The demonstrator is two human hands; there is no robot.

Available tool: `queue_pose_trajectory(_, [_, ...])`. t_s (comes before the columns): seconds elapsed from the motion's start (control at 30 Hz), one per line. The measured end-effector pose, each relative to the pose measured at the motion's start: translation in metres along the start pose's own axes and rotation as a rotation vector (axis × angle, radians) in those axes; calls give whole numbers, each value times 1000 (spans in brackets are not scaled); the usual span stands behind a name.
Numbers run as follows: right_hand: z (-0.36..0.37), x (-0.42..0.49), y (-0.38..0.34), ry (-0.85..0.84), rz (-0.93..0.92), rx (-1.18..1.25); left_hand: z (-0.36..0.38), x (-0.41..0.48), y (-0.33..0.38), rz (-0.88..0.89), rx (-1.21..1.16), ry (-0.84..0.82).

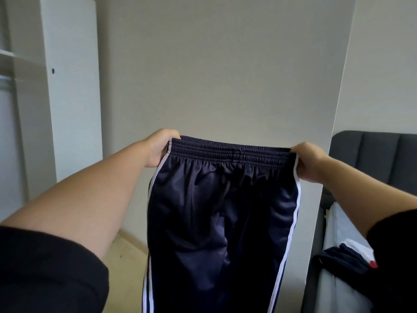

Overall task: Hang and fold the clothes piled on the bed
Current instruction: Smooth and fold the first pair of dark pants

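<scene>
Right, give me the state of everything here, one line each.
track pants: held up by the waistband, hanging unfolded
left hand: grips the waistband's left end
right hand: grips the waistband's right end
dark garment: lies crumpled on the bed
wardrobe door: open

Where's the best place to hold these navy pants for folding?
Probably by the waistband, at its two ends, one hand from each side, as the left hand and right hand grip it. That elastic band is a firm straight edge, and the pants hang flat below it.
</scene>
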State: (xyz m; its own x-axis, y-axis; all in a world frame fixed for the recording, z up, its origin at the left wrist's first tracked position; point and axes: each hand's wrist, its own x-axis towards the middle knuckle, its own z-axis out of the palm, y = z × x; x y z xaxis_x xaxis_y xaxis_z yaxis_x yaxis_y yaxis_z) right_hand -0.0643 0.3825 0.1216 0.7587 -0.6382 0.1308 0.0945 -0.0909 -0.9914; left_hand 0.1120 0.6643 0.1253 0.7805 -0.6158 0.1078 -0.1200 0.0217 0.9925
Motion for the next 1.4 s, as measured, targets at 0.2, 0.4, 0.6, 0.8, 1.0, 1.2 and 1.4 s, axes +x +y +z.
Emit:
queue_pose_trajectory(0.2, [-10, 8, 11, -301, 128, 51, -3, -1, -7, -53, 17, -252])
queue_pose_trajectory(0.4, [-26, 9, 29, -641, 32, -89, -20, -2, -26, 6, 59, -494])
queue_pose_trajectory(0.6, [-14, 5, 27, -575, -74, 93, -14, 2, -20, 81, 127, -273])
queue_pose_trajectory(0.8, [5, -11, 14, -873, -182, 328, -4, 0, 5, 250, 643, -38])
queue_pose_trajectory(1.0, [29, -20, 10, -1054, -181, 201, 36, -8, 15, 818, 1320, 105])
queue_pose_trajectory(1.2, [46, -17, 20, -843, -94, 133, 81, -22, 19, 863, 833, -6])
queue_pose_trajectory(1.4, [46, -16, 25, -919, -88, 146, 93, -26, 11, 648, 434, -142])
